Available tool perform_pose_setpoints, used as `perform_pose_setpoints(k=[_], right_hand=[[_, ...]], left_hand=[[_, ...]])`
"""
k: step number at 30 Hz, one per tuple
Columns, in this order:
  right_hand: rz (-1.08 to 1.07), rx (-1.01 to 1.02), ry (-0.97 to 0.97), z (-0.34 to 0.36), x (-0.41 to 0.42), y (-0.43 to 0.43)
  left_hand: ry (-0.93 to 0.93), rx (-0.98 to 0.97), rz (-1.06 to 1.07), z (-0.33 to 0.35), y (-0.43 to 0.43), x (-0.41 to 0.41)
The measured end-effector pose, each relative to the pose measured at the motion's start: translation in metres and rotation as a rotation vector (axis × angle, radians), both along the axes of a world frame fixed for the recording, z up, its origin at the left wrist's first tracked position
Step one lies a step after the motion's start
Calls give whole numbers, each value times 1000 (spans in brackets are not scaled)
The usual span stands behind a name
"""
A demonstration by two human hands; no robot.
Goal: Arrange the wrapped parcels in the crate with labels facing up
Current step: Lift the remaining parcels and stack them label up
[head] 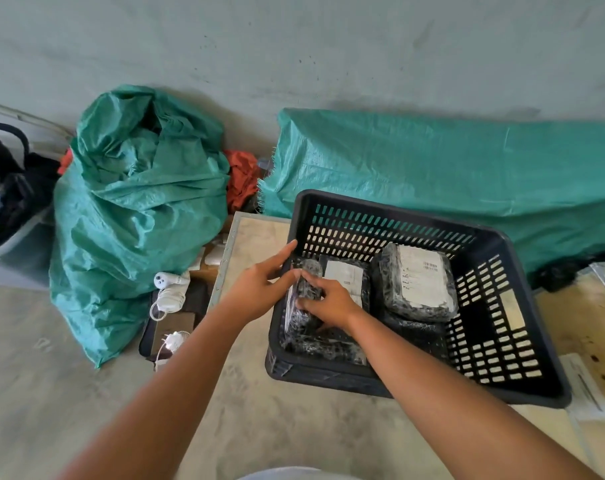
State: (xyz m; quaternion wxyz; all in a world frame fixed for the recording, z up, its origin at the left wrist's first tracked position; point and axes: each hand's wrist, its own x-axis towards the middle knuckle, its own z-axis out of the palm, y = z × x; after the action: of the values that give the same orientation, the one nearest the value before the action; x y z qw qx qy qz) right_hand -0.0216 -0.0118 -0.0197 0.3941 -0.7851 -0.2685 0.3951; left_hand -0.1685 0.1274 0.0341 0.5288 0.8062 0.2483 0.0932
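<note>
Crate (pixel 522 344) sits on the floor with wrapped parcels inside: one at its right (pixel 419 283) lies label up, one in the middle (pixel 346 277) shows a white label, and a narrow parcel (pixel 303 299) stands on edge against the left wall. Your right hand (pixel 328 301) grips that narrow parcel, fingers curled over its top. Your left hand (pixel 259 284) is beside it, fingers spread loose, thumb touching the wrap.

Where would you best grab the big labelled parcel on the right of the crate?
Probably by its two long sides, from straight above: the parcel lies flat with its label up, on another parcel, and the crate walls block any sideways approach.
</note>
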Motion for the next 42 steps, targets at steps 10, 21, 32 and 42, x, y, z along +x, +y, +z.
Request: perform_pose_setpoints(k=[10,21,32,42], right_hand=[[-89,30,-71,6,15,-5],[-12,180,-69,93,70,-52],[233,368,145,193,147,-83],[-3,552,218,198,152,-98]], left_hand=[[-36,-90,-23,2,0,1],[13,308,44,45,-12,18],[-214,-133,-374,112,-28,77],[-295,-662,-239,105,-22,82]])
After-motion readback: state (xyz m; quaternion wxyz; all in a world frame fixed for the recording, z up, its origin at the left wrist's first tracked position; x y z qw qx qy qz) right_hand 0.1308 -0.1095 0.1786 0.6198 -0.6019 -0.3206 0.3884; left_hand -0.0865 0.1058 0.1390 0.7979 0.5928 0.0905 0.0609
